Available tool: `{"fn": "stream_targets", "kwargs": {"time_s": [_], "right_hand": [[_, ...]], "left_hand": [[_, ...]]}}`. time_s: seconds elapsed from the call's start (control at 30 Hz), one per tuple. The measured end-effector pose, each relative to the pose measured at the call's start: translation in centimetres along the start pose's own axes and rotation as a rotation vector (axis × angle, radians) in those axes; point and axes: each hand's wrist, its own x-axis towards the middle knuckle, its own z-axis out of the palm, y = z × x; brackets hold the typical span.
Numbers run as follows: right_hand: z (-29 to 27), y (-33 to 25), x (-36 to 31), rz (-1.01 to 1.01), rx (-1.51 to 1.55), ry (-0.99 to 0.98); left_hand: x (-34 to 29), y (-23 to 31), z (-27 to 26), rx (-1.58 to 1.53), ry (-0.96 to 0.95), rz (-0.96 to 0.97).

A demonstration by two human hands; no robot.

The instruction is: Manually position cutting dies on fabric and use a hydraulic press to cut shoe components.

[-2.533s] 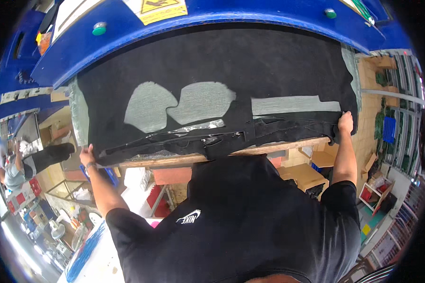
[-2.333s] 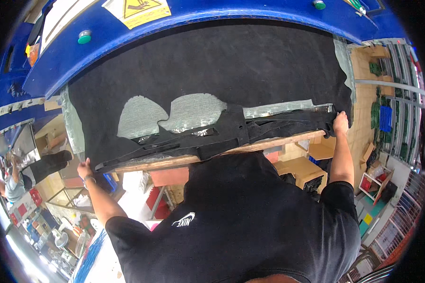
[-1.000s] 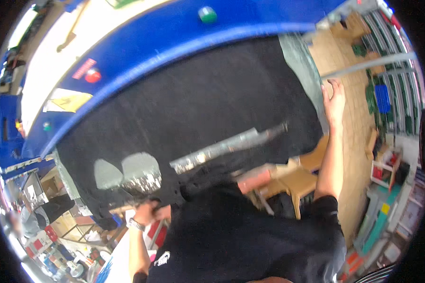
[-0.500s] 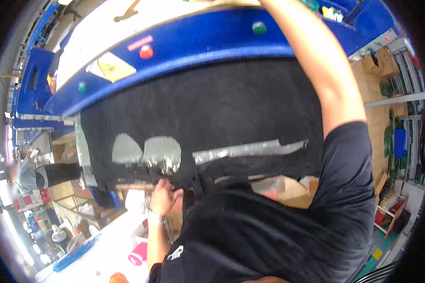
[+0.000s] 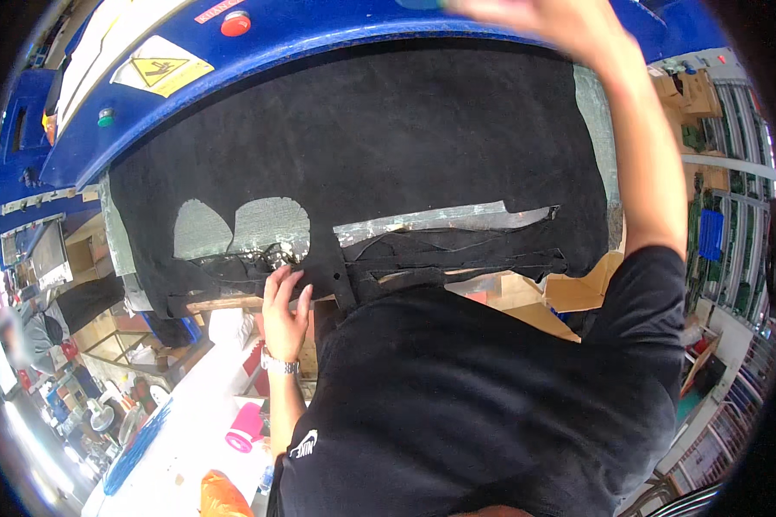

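"Black shirt (image 5: 491,388) at the bottom. Next?"
"The left hand (image 5: 286,317), low, left of middle, loose and open at the edge of the black sheet (image 5: 379,129), which fills the middle."
"The right hand (image 5: 556,19)?"
"Top right, over the blue beam (image 5: 319,26); grip too blurry to tell."

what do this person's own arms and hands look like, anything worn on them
Both hands, left and right, are bare, without gloves; the right is blurred. A silvery link band, watch or bracelet, circles the left wrist. The right sleeve is black, plain and short, leaving the forearm uncovered.
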Motion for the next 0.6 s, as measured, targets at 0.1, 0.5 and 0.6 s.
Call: {"fn": "stream_targets", "kwargs": {"time_s": [0.1, 0.5, 0.6], "right_hand": [[2.0, -3.3, -7.9, -0.135, 0.275, -0.004], [11.6, -14.9, -23.2, 0.255, 0.781, -0.33], [12.7, -15.0, -22.9, 0.26, 0.764, -0.296]], "left_hand": [[1.8, 0.3, 0.7, -0.011, -0.034, 0.069], [8.7, 2.0, 3.3, 0.064, -0.209, 0.35], [9.1, 2.1, 3.6, 0.047, -0.174, 0.323]]}}
